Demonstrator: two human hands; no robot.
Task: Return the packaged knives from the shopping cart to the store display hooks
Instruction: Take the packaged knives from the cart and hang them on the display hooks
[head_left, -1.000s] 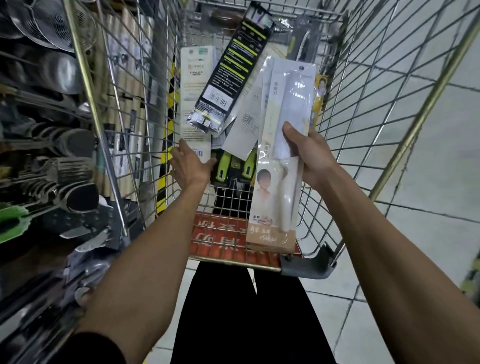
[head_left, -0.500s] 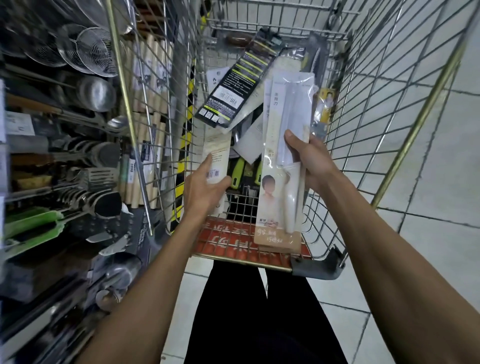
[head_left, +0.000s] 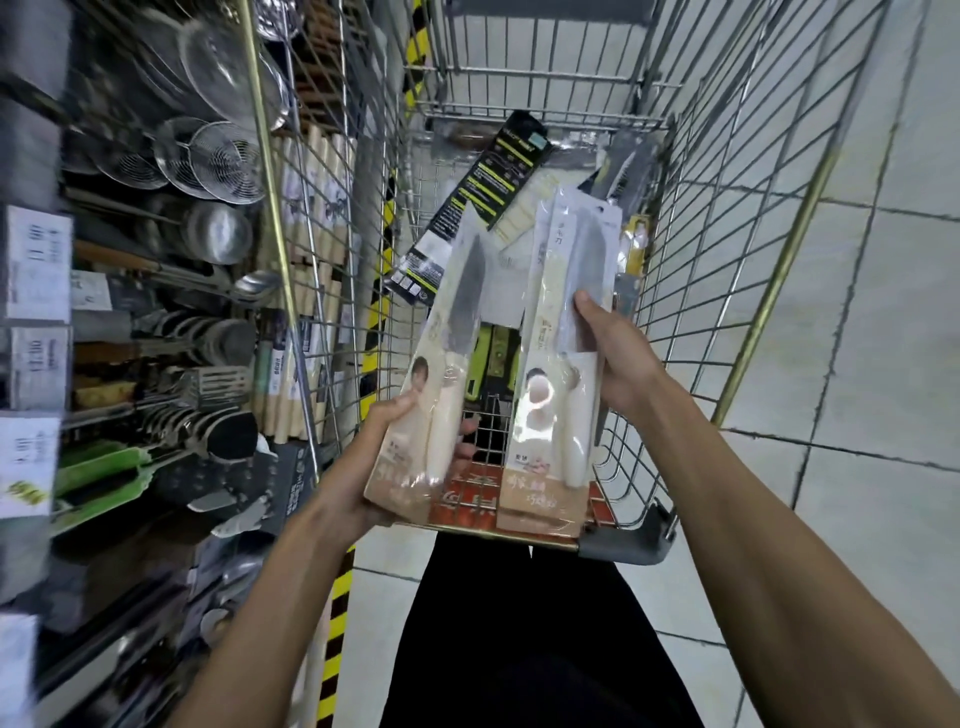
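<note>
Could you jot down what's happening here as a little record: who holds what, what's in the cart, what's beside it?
Left hand: fingers grip the lower part of the left knife pack
Right hand: grips the right knife pack by its right edge
Packs: side by side above the cart, apart
In cart: a black pack among others
Beside cart: strainers on the left
Hung: neither pack yet
</note>
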